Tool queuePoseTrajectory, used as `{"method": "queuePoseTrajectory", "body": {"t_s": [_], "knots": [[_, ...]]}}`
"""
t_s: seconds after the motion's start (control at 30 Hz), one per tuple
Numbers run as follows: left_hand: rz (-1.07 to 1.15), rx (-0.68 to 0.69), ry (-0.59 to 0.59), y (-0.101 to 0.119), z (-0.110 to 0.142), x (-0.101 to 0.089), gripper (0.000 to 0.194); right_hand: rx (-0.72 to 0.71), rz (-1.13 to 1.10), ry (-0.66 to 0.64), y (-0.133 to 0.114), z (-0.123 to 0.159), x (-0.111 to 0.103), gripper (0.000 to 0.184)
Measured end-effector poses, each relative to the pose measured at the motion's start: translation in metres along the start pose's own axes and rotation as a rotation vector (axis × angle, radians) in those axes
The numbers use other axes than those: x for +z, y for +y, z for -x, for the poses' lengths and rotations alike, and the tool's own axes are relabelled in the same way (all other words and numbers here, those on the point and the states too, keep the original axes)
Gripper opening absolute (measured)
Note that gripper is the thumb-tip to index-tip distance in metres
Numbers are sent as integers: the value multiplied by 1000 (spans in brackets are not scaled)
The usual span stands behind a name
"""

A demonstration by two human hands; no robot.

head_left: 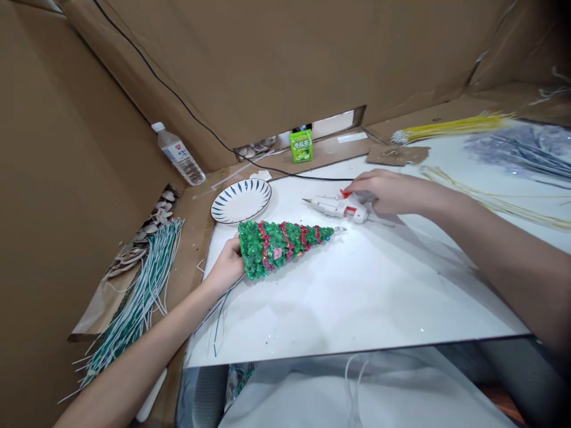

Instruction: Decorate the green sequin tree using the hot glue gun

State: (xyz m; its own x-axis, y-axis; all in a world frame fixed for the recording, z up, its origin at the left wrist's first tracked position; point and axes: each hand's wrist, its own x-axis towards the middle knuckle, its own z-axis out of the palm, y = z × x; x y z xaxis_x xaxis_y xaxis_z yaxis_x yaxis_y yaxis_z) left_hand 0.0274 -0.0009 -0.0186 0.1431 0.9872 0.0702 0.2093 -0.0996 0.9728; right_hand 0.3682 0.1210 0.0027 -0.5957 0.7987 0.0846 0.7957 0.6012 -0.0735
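Observation:
In the head view, a small green beaded Christmas tree (pixel 285 245) with red garland bands lies on its side, its clear tip pointing right. My left hand (pixel 231 263) is closed around the base end, with the fingertips partly hidden behind it. Beyond the tip, a white hot glue gun (pixel 336 208) with a red trigger lies on the white board, nozzle to the left. My right hand (pixel 379 189) grips its rear part from above. Thin green and white wires (pixel 218 312) stick out below my left hand.
A striped plate (pixel 241 201) stands behind the tree. A water bottle (pixel 181 156) and a green packet (pixel 301 146) stand farther back. Green and white wire stems (pixel 143 297) lie left, yellow stems (pixel 455 126) right. A black cable (pixel 209 132) crosses down the cardboard wall.

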Motion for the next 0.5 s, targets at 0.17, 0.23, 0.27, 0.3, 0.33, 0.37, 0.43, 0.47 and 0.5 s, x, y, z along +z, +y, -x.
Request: {"method": "queuePoseTrajectory", "body": {"t_s": [0.17,0.23,0.27,0.3,0.33,0.37,0.43,0.47,0.5], "knots": [[57,-39,15,-7,-2,-4,48,-47,68,40,8,-5,6,63],[76,-52,22,-9,-3,-6,47,-105,112,56,9,-6,9,60],[85,-57,23,-10,-3,-6,46,-137,136,65,9,-6,10,56],[93,-61,24,-11,-4,-6,44,-160,162,82,9,-6,11,53],[101,-63,28,-11,-4,-7,43,-171,190,106,9,-5,11,50],[108,-64,30,-11,-4,-6,41,-174,222,133,8,-5,10,48],[124,-66,32,-10,-3,-5,38,-174,290,191,4,-2,4,45],[131,-68,26,-8,-3,-4,38,-173,316,219,2,-1,0,44],[137,-72,17,-6,-2,-3,39,-171,332,244,-1,1,-5,41]]}}
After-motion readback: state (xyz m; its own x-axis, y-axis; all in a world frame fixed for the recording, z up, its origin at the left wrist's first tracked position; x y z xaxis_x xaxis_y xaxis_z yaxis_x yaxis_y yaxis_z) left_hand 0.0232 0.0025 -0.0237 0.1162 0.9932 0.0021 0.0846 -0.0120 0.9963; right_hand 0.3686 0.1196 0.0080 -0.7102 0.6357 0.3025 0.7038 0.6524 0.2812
